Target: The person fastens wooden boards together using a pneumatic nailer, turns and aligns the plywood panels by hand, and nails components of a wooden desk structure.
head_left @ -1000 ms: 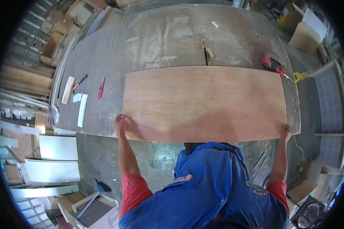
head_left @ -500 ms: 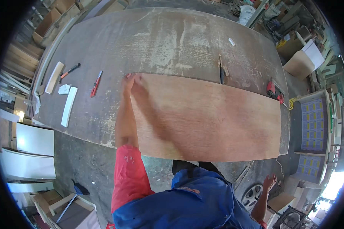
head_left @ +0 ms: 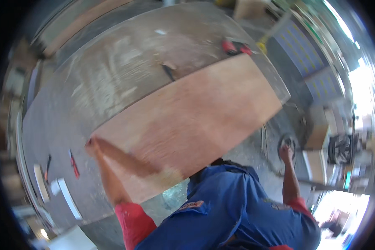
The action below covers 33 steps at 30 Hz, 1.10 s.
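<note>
A long plywood board [head_left: 191, 118] lies on the large worn worktable [head_left: 50, 121], close to my body. My left hand [head_left: 91, 143] is at the board's far left corner, its fingers closed around the edge there. The arm casts a shadow over the wood. My right hand [head_left: 286, 153] hangs to the right, apart from the board and above the floor; blur hides how its fingers are set.
Left of the board lie a red utility knife [head_left: 73, 163], a dark-handled tool [head_left: 48, 167], a white strip [head_left: 69, 198] and a pale strip [head_left: 41, 182]. Beyond it are a black slim tool [head_left: 168, 71] and a red power tool [head_left: 231, 47]. A wheel [head_left: 286, 143] stands beyond the table.
The view has swung, so the board and table appear tilted. My right hand has moved up and forward. My left hand stays at the board's corner.
</note>
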Each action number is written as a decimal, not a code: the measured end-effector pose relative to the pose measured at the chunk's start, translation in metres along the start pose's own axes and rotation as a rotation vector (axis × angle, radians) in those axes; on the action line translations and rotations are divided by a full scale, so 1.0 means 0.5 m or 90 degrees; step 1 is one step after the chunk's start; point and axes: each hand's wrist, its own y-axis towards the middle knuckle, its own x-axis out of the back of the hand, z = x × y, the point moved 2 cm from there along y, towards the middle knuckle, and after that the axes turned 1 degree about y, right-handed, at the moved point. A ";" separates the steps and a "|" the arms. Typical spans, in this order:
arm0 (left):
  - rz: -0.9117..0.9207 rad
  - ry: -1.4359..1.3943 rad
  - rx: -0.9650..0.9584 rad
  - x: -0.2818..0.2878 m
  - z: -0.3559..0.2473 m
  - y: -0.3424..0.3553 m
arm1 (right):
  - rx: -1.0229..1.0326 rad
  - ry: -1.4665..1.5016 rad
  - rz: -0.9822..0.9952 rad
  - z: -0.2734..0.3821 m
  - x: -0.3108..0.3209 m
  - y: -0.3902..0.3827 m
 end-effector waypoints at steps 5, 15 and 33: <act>0.250 -0.140 -0.059 -0.005 -0.012 -0.080 | -0.126 0.066 -0.001 0.104 0.067 0.034; 0.386 -0.365 0.395 0.273 0.110 -0.456 | -0.075 0.288 -0.142 0.137 0.051 0.282; 0.206 -0.483 0.409 0.240 0.064 -0.442 | 0.032 0.763 0.071 0.000 -0.139 0.639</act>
